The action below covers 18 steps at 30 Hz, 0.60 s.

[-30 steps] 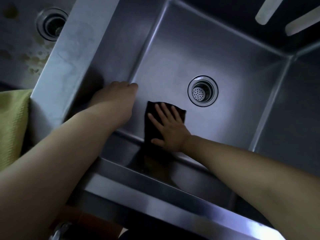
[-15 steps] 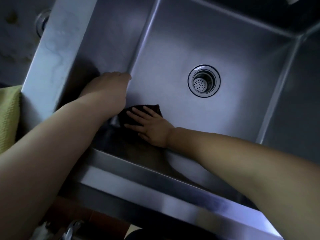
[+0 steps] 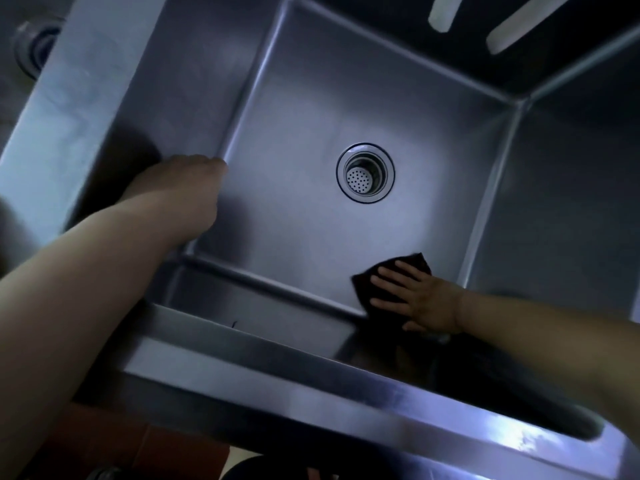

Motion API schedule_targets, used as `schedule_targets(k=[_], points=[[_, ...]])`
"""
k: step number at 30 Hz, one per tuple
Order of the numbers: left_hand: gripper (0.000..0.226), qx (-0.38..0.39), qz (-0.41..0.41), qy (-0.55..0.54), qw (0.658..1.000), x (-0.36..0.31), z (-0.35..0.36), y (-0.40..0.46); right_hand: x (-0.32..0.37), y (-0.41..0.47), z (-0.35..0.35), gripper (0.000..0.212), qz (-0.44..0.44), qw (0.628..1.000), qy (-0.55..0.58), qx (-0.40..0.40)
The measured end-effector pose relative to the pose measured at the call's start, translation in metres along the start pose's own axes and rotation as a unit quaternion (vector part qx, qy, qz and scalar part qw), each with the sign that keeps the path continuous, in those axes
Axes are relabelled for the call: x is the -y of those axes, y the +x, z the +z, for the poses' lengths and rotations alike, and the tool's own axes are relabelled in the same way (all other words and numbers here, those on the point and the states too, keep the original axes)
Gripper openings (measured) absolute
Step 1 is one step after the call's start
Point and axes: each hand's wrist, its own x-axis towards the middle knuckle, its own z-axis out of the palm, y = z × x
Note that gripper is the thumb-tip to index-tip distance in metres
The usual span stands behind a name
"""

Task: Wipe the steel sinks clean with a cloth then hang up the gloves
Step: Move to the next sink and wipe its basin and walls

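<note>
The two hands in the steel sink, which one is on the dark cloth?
The right hand, fingers spread flat on the dark cloth near the basin's front right corner. The left hand touches only the left wall.

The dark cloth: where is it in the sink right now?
In the head view the dark cloth lies flat under the right hand at the basin's near right corner, right of and nearer than the drain.

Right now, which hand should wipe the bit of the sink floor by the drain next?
The right hand. Its flat fingers already press the dark cloth onto the steel sink's floor, near the round metal drain. The left hand holds no cloth and rests against the sink's left wall.
</note>
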Motion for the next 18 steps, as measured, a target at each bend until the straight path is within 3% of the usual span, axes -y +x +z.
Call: schedule_targets(k=[9,14,18], points=[[0.037,0.021,0.000,-0.024,0.999,0.004,0.006,0.003,0.009,0.104,-0.019,0.087,0.170,0.976,0.115,-0.074],[0.033,0.036,0.005,-0.017,0.999,0.004,0.010,0.004,-0.016,0.179,-0.040,0.083,0.225,0.960,0.133,-0.101],[0.033,0.042,0.008,-0.007,0.999,0.006,0.010,0.003,-0.039,0.183,-0.041,0.079,0.229,0.959,0.123,-0.115]])
